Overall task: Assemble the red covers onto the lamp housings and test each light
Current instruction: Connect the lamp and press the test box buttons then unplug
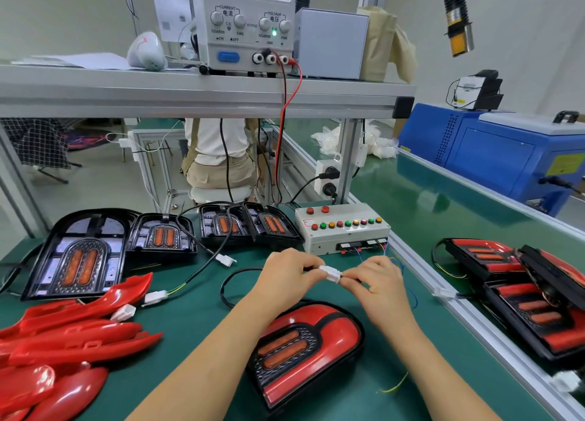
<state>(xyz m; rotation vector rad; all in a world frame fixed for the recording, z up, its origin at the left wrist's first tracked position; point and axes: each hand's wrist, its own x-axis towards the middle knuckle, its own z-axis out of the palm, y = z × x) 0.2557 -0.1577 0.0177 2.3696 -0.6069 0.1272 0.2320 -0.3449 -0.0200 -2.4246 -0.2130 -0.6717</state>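
A lamp with its red cover fitted lies on the green mat right below my forearms. Its black cable loops up to a white connector held between both hands. My left hand pinches the connector's left half and my right hand pinches the right half, whose thin wires run to the test box with coloured buttons. Bare black lamp housings stand in a row at the back left. Loose red covers are piled at the near left.
A power supply reading 12.00 V sits on the upper shelf, with red and black leads dropping to the bench. Finished red lamps are stacked on the conveyor to the right. A blue machine stands beyond. A person sits behind the bench.
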